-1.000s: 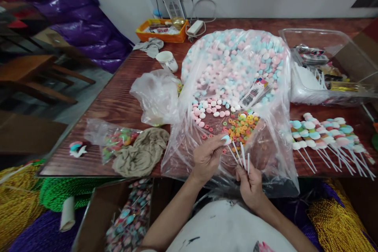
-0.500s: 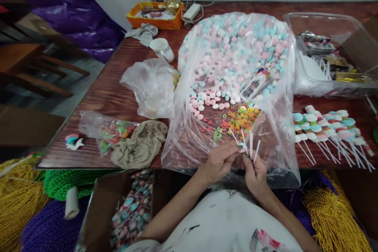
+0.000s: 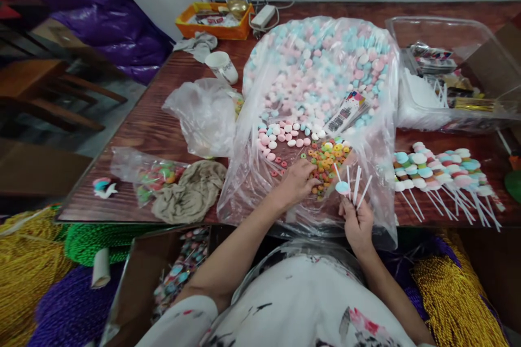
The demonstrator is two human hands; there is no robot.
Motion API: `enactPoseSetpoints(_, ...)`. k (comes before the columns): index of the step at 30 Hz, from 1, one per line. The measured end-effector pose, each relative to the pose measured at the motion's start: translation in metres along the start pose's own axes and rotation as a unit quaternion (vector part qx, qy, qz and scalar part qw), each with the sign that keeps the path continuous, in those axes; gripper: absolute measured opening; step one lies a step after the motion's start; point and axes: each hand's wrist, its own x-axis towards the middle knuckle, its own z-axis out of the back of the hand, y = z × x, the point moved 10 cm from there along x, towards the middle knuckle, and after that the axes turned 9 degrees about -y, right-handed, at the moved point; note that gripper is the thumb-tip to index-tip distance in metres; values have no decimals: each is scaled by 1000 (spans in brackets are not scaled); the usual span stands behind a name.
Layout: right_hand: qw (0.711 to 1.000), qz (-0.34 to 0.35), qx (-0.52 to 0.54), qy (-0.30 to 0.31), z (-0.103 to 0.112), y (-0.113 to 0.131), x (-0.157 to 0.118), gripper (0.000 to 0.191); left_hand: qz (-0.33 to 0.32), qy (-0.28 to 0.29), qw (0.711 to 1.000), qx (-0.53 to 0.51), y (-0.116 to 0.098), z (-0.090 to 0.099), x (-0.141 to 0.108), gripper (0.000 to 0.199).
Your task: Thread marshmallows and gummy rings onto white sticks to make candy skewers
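My right hand is closed round several white sticks that fan upward. A blue-topped marshmallow is on one of them. My left hand reaches over the left edge of a pile of small orange, yellow and green rings, its fingers bent and apart at the rings. Behind the rings lie loose pink, white and blue marshmallows, spilling from a large clear plastic bag full of them.
Finished marshmallow sticks lie in a row at right, before a clear plastic tub. Printed packets rest on the bag. At left are a cloth, a bag of rings and a white mug. An orange tray stands behind.
My left hand has left the sticks and moved left and forward to the rings. My right hand still holds the sticks, shifted slightly right, and the blue-topped marshmallow now shows plainly.
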Motion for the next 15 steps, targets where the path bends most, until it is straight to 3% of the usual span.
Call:
enactPoseSetpoints(5,997,51,-43,45,-3,12,-1,21,-14,-11,998,-66,8,4,-7,9)
enactPoseSetpoints(9,982,123,-105,94,-12,25,-5,16,32,-89,988,-125,20,25,-17,13)
enactPoseSetpoints(11,973,153,-136,106,-16,29,-8,17,80,-125,970,-190,29,34,-23,14)
enactPoseSetpoints(15,958,178,-184,131,-26,31,-10,22,169,-146,913,-341,42,41,-35,22)
